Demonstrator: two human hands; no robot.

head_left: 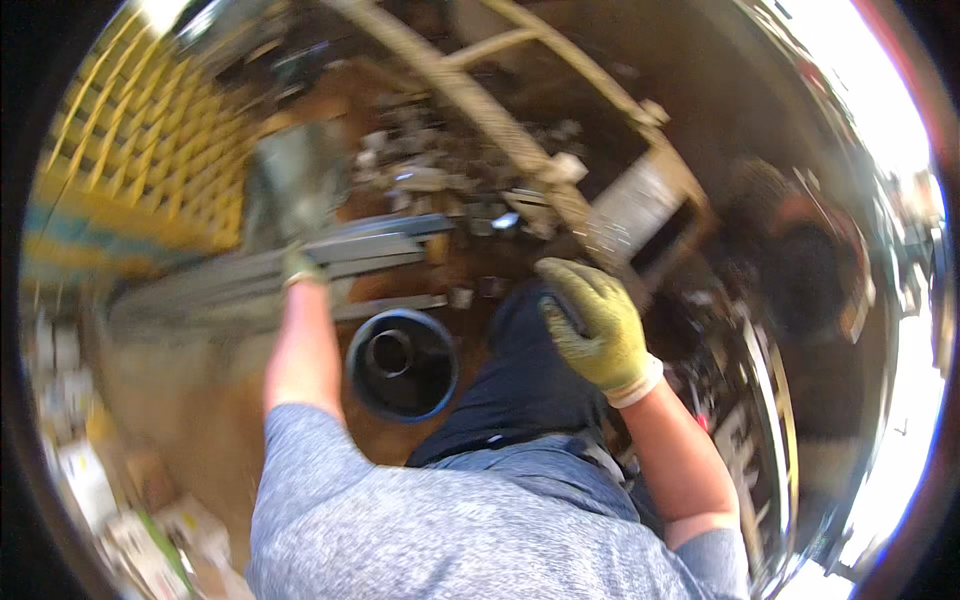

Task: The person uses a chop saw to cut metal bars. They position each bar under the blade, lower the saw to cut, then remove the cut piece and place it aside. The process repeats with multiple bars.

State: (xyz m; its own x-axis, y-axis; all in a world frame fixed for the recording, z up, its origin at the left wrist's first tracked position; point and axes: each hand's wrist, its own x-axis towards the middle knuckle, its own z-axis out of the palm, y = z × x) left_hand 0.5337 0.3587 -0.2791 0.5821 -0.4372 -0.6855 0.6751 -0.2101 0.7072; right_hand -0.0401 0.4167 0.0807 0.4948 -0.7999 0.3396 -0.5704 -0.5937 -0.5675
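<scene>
My left hand (303, 266), in a yellow-green glove, reaches forward to several long grey bars (375, 250) lying side by side. Its fingers are smeared by motion, so whether they grip a bar cannot be told. Close to my right knee is my right hand (598, 325), in a similar glove with a white cuff. The thumb stands apart from its curved fingers. A dark gap shows between them, and I make out nothing held there. Between my left arm and my leg stands a dark round bucket (452, 375) with a blue rim and a ring-shaped thing (390, 353) inside.
A yellow lattice crate (150, 150) stands at the far left. Ahead runs a tan metal frame (490, 115), with blurred scrap pieces (420, 175) heaped beside it. Long strips (770, 420) lie at the right. White boxes (85, 480) sit at the lower left.
</scene>
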